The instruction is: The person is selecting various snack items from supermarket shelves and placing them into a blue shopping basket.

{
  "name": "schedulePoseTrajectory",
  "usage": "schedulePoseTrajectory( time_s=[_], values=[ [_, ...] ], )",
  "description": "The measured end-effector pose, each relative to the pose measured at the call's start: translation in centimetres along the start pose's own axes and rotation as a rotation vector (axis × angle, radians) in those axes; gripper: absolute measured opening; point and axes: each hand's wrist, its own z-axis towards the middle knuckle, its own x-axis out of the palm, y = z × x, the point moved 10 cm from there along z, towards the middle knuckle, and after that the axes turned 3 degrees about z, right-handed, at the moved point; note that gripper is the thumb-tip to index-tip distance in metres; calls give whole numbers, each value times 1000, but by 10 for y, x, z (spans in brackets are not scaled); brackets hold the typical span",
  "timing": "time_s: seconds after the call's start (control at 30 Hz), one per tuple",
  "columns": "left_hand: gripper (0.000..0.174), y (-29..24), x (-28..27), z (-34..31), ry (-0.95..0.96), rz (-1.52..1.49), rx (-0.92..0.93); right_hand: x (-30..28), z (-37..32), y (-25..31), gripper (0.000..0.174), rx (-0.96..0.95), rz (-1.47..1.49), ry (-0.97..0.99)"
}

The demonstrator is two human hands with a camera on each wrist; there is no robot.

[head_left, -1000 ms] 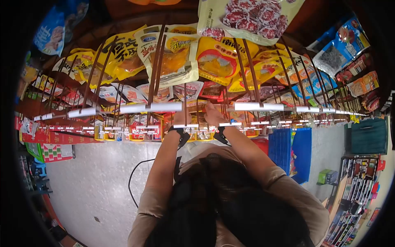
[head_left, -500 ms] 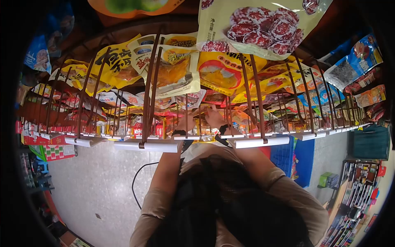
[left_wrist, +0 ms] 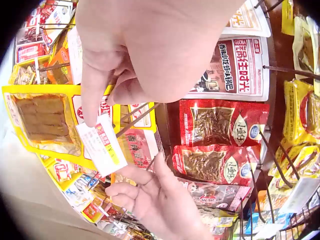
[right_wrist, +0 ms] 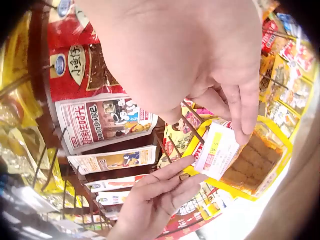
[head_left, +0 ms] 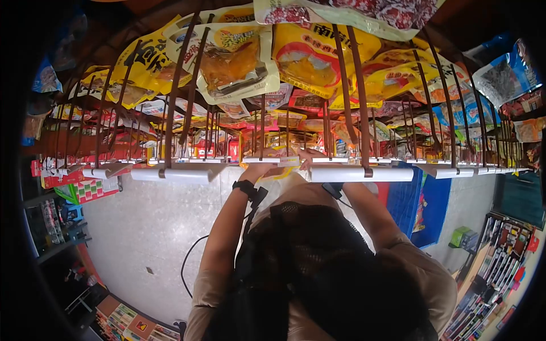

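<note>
At peg hook (left_wrist: 142, 115) end | I am seeing left hand (left_wrist: 150, 45) pinching price tag (left_wrist: 102, 145), right hand (right_wrist: 190, 50) forefinger touching it | I am advising: holding tag square, not tugging yellow snack packet (left_wrist: 42, 117).

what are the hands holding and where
No clear hold: left hand and right hand each rest a fingertip on a corner of the price tag.

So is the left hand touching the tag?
Touching. In the left wrist view the left hand has its index fingertip on the top edge of the tag, no gap.
</note>
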Motion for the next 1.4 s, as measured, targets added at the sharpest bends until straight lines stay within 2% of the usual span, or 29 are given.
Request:
schedulePoseTrajectory(
  time_s=[0.07, 0.1, 0.17, 0.2, 0.3, 0.33, 0.37, 0.4, 0.43, 0.47, 0.53, 0.57, 0.63, 0.77, 0.83, 0.93, 1.03, 1.1, 1.13, 1.2, 1.23, 1.33, 1.37, 1.4],
  values=[
    [22, -2, 12, -10, 8, -270, -258, 21, -25, 3, 59, -215, -6, 149],
    [24, -64, 5, -27, 19, -115, -246, 20, -27, 0, 59, -225, 3, 140],
    [27, -91, 2, -41, -27, -57, -263, 16, -25, -10, 60, -244, 22, 123],
    [27, -53, 9, -39, -85, -155, -295, 15, -23, -15, 61, -252, 33, 116],
    [35, -29, 12, -46, -119, 393, -126, 14, -20, -27, 62, -272, 65, 99],
    [43, -42, 13, -51, -270, 483, 225, 21, -30, -13, 58, -119, 64, 45],
    [44, -46, 14, -61, -314, 434, 255, 30, -45, 4, 58, 34, 70, -8],
    [46, -57, 14, -75, -359, 386, 284, 26, -30, -22, 56, 116, 110, -21],
    [51, -79, 12, -85, -341, 260, 110, 23, -16, -48, 54, 197, 151, -39],
    [57, -102, 14, -91, -308, 274, 37, 19, -2, -75, 52, 278, 192, -59],
    [47, -63, 23, -100, -252, 240, -140, 9, 8, -78, 56, 208, 54, -130],
    [42, -56, 24, -108, -254, 259, -231, 15, 0, -61, 56, 122, 85, -145],
    [26, -66, 29, -136, -334, 292, -272, 23, -30, -30, 57, -50, 159, -185],
    [21, -98, 60, -176, -318, 352, -157, 38, -71, -50, 57, -35, 146, -173],
    [19, -127, 86, -203, -305, 333, -159, 43, -94, -67, 50, -145, 190, -187],
    [17, -151, 128, -248, -375, 359, -128, 42, -137, -105, 37, -235, 117, -196],
    [15, -182, 168, -304, -512, 326, 1, 50, -185, -134, 41, -336, 104, -123],
    [15, -216, 189, -353, -608, 207, 153, 70, -242, -138, 52, -332, 119, -67],
    [15, -235, 199, -379, -664, 147, 229, 90, -273, -136, 57, -371, 65, 19],
    [17, -261, 216, -426, -766, -156, 273, 127, -329, -119, 68, -469, -48, 197],
    [18, -269, 223, -442, -808, -302, 312, 141, -358, -120, 62, -479, -86, 247],
    [22, -252, 243, -469, -941, -567, 270, 155, -394, -167, 46, -286, -244, 442],
    [36, -244, 257, -471, -944, -595, 246, 152, -409, -170, 29, -338, -236, 408],
    [40, -240, 282, -472, -925, -724, 250, 147, -429, -178, 27, -319, -122, 385]
  ],
)
